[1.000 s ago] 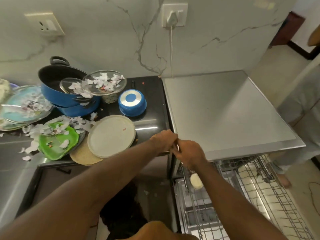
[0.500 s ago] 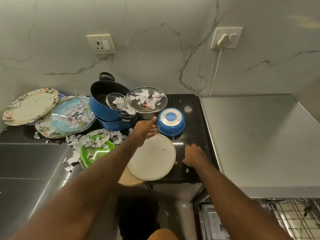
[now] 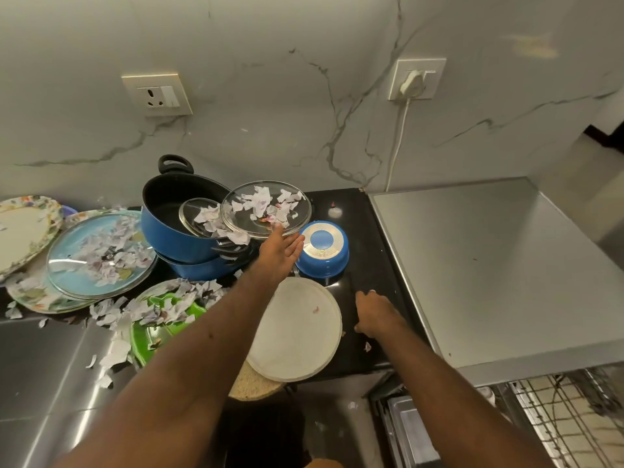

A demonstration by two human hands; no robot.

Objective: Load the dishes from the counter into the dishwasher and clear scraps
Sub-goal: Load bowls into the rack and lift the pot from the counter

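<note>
My left hand [image 3: 278,249] reaches forward with straight fingers, its tips at the near rim of a glass lid [image 3: 265,208] covered in paper scraps. That lid rests on stacked blue pots [image 3: 175,228]. An upturned blue bowl [image 3: 323,248] stands just right of the hand. My right hand [image 3: 373,314] rests on the black counter [image 3: 368,265] beside a white plate [image 3: 297,329]. A green plate [image 3: 162,324] with scraps lies to the left. The dishwasher rack [image 3: 570,420] shows at the bottom right.
Floral plates [image 3: 23,228] and a blue glass plate [image 3: 98,253] piled with scraps crowd the left counter. A round woven mat [image 3: 251,386] sticks out under the white plate. The steel dishwasher top [image 3: 489,265] lies to the right. A plugged cord [image 3: 398,136] hangs on the wall.
Both hands left the dishwasher rack and came up to the counter. My left hand has since moved farther forward, from the white plate's far edge to the glass lid's rim. The right hand stays put.
</note>
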